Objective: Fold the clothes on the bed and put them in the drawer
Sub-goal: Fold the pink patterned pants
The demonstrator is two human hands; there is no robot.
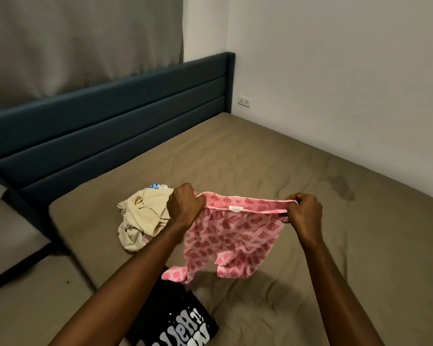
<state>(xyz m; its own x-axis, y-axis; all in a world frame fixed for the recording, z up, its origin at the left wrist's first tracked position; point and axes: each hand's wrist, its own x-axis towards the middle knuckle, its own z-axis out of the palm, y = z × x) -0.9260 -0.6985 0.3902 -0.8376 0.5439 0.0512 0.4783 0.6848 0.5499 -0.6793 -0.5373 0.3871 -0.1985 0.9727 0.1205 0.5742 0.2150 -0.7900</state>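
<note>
Pink patterned shorts [235, 236] hang in the air above the bed [335, 221], stretched by the waistband. My left hand [184, 204] grips the waistband's left end. My right hand [304, 212] pinches its right end. The legs dangle just above the sheet. A crumpled beige garment [143, 218] lies on the bed left of my left hand, with a bit of blue and white cloth [158, 186] behind it. A folded black shirt with pale lettering [183, 323] lies near the bed's front edge under my left forearm. No drawer is in view.
A dark blue padded headboard [110, 126] runs along the left. A white wall [335, 71] with a socket [244, 101] borders the bed's far side. A grey curtain [73, 41] hangs behind the headboard. Tiled floor [23, 270] lies to the left.
</note>
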